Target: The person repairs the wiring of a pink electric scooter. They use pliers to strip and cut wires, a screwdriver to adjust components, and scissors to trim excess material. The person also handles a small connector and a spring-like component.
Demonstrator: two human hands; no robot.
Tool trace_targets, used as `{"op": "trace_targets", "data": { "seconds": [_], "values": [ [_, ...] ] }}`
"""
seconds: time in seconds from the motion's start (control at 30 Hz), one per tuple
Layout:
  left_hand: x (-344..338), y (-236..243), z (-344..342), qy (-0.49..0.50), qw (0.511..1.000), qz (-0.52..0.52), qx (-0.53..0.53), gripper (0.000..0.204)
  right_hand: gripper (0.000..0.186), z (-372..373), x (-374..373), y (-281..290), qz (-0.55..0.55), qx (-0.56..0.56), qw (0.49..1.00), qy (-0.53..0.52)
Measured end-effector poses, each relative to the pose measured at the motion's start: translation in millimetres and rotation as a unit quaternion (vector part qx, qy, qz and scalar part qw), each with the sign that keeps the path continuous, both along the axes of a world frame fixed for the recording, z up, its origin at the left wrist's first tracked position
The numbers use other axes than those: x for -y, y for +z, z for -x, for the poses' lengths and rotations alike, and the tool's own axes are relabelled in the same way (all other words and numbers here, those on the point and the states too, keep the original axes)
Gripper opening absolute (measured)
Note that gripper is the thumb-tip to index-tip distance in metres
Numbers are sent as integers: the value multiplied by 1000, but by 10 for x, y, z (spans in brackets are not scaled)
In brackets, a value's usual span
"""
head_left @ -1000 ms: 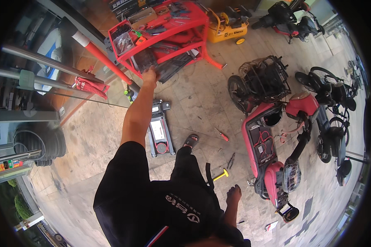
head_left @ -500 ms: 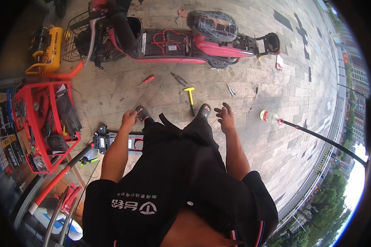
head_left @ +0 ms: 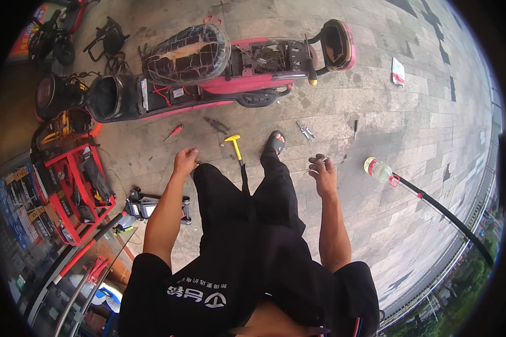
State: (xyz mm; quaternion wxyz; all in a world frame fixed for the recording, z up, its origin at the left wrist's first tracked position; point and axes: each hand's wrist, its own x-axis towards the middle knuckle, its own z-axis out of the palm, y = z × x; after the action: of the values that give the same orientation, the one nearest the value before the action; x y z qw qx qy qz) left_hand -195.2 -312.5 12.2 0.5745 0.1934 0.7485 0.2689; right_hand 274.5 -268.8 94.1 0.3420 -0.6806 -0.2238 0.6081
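My left hand [head_left: 185,162] hangs beside my left knee, its fingers curled together; whatever may be in them is hidden. Off to the right, my right hand [head_left: 324,175] is closed with bent fingers around something small and thin, too small to name. Ahead on the paving lie a yellow-headed hammer [head_left: 236,147], dark pliers [head_left: 216,124], a red-handled screwdriver [head_left: 175,131] and small silver tools [head_left: 306,130]. Both hands are apart from these. Beyond them stands a pink electric scooter [head_left: 219,89] with its floor compartment uncovered, red wires showing, and a net-wrapped bundle [head_left: 186,55] beside it.
A red tool cart [head_left: 76,191] stands at the left, near a low black floor jack [head_left: 146,205]. At the right a plastic bottle [head_left: 380,169] sits at the end of a black pole [head_left: 444,206]. A white packet [head_left: 398,72] lies at the far right.
My view has shifted, so the scooter and tools appear farther left. My left knee has come forward and bent, hiding that foot. Both hands stay low at my sides.
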Motion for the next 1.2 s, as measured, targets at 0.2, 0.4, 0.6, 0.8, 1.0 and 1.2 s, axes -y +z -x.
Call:
{"op": "trace_targets", "data": {
  "seconds": [0.2,0.4,0.6,0.8,1.0,1.2],
  "values": [
    [-1778,67,-1417,-27,991,-121,47,24,28,-397,-516,71,-5,20,996,82],
    [-2874,-183,-1763,139,971,-178,82,20,30,-497,-682,24,-10,-8,998,61],
    [-3272,-511,-1825,123,970,-206,35,23,27,-353,-785,-131,20,-11,998,62],
    [-3499,-701,-1847,44,942,-327,-58,24,26,96,-1246,-486,-53,-41,990,123],
    [-3344,-628,-1751,122,951,-283,-42,22,26,492,-2004,-655,-205,-105,963,138],
    [-3235,-783,-1614,109,906,-379,-154,17,22,895,-2577,-1131,-430,-54,894,116]
  ]
}}
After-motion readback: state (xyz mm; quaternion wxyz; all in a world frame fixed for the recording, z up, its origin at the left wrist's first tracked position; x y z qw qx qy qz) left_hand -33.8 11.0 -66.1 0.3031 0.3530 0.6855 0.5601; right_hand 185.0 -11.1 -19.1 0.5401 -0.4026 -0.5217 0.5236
